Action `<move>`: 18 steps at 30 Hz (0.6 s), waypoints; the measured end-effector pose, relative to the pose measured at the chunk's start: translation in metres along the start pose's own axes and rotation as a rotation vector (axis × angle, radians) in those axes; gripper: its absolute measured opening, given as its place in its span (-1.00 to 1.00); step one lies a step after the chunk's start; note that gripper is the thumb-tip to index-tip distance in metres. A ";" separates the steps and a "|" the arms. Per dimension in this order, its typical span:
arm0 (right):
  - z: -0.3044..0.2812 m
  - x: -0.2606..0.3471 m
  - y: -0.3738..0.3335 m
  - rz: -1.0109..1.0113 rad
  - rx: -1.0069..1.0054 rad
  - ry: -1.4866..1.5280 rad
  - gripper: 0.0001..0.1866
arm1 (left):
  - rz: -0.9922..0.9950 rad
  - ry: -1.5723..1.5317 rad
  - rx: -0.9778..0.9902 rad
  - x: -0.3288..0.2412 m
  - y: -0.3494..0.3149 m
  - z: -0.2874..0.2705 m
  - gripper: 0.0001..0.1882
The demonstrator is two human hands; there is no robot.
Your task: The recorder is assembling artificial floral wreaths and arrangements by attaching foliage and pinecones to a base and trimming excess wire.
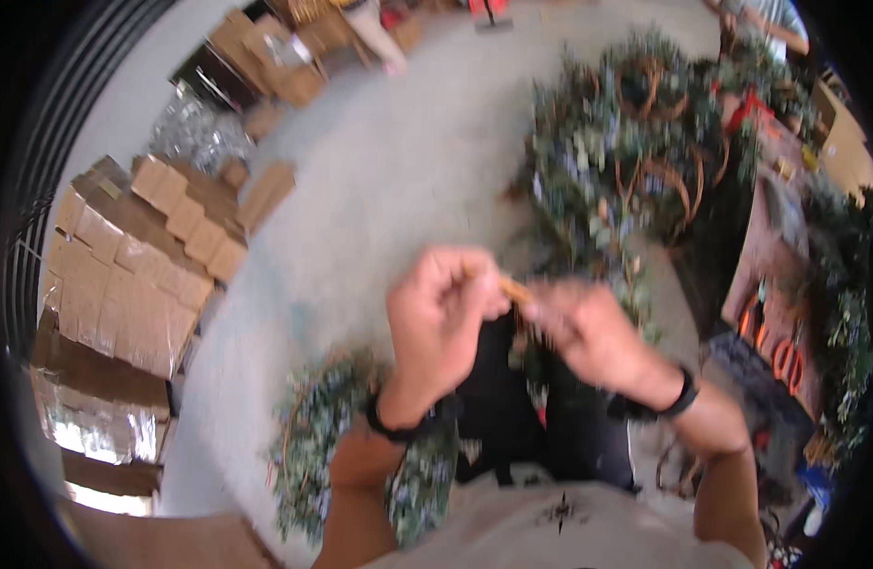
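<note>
Both hands are raised in front of my body over my dark trousers. My left hand (443, 308) is closed in a pinch on one end of a short, thin orange-brown strip (514, 289). The fingers of my right hand (588, 332) pinch its other end, slightly smeared by motion. Whether the strip is twig, tape or wire cannot be made out. Beneath my left forearm lies a green leafy wreath (313, 436) with small bluish bits. Beyond my right hand rises a big heap of similar wreaths (588, 152), some showing brown twig rings.
At the right, a work table (754, 247) carries orange-handled pliers (788, 365), another orange-handled tool (759, 318) and greenery (849, 332). Stacked cardboard boxes (123, 284) and clear plastic wrap (199, 128) stand at the left. Another person (778, 24) is at the far right.
</note>
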State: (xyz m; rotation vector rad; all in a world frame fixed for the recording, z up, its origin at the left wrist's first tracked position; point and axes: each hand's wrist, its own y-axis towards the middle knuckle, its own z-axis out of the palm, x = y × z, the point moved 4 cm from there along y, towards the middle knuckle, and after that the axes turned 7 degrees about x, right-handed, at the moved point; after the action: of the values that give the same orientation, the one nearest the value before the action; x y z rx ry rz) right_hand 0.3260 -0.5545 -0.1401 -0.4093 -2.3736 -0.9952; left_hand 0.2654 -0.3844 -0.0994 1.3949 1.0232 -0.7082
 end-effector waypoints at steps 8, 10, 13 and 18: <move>-0.024 0.013 -0.004 0.136 -0.163 -0.139 -0.86 | -0.038 -0.199 0.019 0.015 0.009 0.035 -0.86; -0.024 0.012 -0.006 0.160 -0.156 -0.117 -0.84 | -0.009 -0.164 0.018 0.013 0.017 0.040 -0.89; -0.025 0.007 -0.009 0.205 -0.172 -0.066 -0.83 | 0.022 -0.148 0.053 0.018 0.019 0.045 -0.89; -0.022 -0.015 -0.024 0.387 -0.195 0.604 -0.69 | 0.066 -0.114 0.133 0.022 0.020 0.045 -0.94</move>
State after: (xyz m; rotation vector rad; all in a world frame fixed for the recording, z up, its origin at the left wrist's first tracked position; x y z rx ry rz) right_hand 0.3351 -0.5880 -0.1499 -0.5272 -1.5942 -0.9929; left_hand 0.2998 -0.4229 -0.1149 1.4785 0.8502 -0.8091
